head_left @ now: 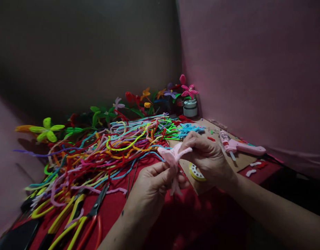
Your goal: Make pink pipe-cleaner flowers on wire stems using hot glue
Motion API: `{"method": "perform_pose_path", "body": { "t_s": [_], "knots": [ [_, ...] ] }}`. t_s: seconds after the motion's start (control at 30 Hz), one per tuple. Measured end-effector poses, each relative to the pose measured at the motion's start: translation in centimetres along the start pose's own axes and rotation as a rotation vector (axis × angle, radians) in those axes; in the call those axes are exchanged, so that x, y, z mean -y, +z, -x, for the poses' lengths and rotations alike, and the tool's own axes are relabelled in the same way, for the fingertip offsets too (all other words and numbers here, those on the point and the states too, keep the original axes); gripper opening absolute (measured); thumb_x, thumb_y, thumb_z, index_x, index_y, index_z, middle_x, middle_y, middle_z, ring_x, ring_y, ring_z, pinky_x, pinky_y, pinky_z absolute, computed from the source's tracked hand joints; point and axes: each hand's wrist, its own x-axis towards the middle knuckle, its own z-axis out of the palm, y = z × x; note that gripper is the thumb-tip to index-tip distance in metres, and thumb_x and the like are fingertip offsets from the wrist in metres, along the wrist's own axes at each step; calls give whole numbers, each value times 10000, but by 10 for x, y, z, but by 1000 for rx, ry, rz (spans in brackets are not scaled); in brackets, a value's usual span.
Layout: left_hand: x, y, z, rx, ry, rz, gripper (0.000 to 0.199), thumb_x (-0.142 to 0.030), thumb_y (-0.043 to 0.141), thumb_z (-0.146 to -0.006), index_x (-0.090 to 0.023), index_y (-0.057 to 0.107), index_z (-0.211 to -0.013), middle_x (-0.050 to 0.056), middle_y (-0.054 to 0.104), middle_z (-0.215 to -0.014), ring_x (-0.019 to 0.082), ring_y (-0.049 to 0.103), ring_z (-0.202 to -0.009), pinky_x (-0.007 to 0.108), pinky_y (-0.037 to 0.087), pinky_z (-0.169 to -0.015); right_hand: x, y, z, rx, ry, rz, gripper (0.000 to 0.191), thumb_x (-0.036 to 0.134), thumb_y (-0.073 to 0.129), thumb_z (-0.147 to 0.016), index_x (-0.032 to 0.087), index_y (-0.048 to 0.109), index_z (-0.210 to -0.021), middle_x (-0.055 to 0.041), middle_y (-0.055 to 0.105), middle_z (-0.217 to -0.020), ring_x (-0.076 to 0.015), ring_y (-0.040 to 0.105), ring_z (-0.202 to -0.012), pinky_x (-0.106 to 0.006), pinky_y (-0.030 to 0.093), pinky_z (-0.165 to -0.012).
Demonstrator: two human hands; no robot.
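A light pink pipe-cleaner flower [170, 155] is held up between my two hands, its petals spread at the top and pink ends hanging below. My left hand [157, 178] is closed round the flower's base. With thumb and fingers, my right hand [204, 152] pinches a petal on the flower's right side; the fingertips partly cover it. Just below the right hand lies a yellow-rimmed disc with holes [197, 172], partly hidden by that hand.
Many coloured pipe cleaners [123, 146] heap across the red cloth [175, 222]. Pliers [63, 215] and scissors [96, 208] lie front left. A pink glue gun [243, 147] rests on the brown board [238, 163]. Finished flowers [47, 130] and a small white pot [190, 108] stand behind.
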Motion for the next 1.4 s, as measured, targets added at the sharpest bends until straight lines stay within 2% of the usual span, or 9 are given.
{"method": "perform_pose_path", "body": {
  "t_s": [0.17, 0.33, 0.7, 0.83, 1.07, 1.27, 1.33, 1.4],
  "knots": [
    [0, 0, 0, -5, 32, -44, 129, -200, 606, -764, -90, 671, -751, 37, 616, -604, 104, 573, -560, 197, 418, -571, 9, -8, 0, 129, -35, 166, 45, 189, 643, -753, 189, 599, -742, 6, 499, -722, -116, 465, -693, -277, 391, -658],
    [0, 1, 0, 14, 39, -120, 175, -218, 582, -779, -100, 664, -680, 49, 630, -588, 113, 563, -551, 215, 420, -587, 13, -12, 0, 172, -89, 197, 38, 175, 636, -759, 187, 611, -734, -2, 510, -707, -128, 469, -717, -282, 400, -664],
    [0, 0, 1, 20, 66, -224, 220, -287, 555, -798, -114, 640, -692, 54, 625, -597, 149, 568, -559, 262, 412, -588, 8, -5, 5, 103, -226, 248, 93, 95, 574, -777, 187, 577, -783, -2, 473, -717, -128, 466, -699, -278, 408, -635],
    [-1, 1, 2, 22, 99, -281, 249, -280, 558, -795, -118, 638, -623, 55, 621, -564, 147, 553, -547, 269, 397, -601, 10, -4, 7, 94, -275, 326, 115, 79, 558, -778, 189, 563, -809, -13, 484, -734, -136, 479, -714, -284, 425, -640],
    [-4, 4, 5, 61, 65, -278, 275, -263, 570, -769, -121, 636, -543, 60, 597, -504, 153, 526, -498, 288, 395, -581, 17, -5, 7, 94, -390, 403, 134, 74, 534, -788, 202, 564, -812, -11, 496, -729, -124, 487, -681, -257, 430, -600],
    [-4, 3, 9, 75, 67, -312, 250, -247, 569, -766, -126, 646, -562, 62, 604, -523, 154, 527, -513, 277, 390, -574, 17, -4, 8, 104, -392, 348, 131, 102, 540, -796, 223, 578, -829, -5, 497, -731, -120, 501, -673, -247, 430, -580],
    [-4, 2, 11, 50, 83, -312, 240, -255, 578, -764, -134, 645, -568, 56, 611, -532, 152, 526, -524, 274, 392, -580, 14, -2, 11, 56, -364, 326, 192, 117, 572, -781, 239, 560, -930, -8, 519, -773, -130, 503, -704, -269, 437, -629],
    [-6, 2, 14, 10, 131, -352, 246, -269, 583, -770, -139, 654, -574, 53, 621, -545, 153, 533, -554, 272, 403, -613, 11, -1, 17, -32, -285, 284, 332, 134, 620, -751, 254, 508, -1039, -10, 525, -821, -137, 486, -721, -288, 433, -660]
  ]
}}
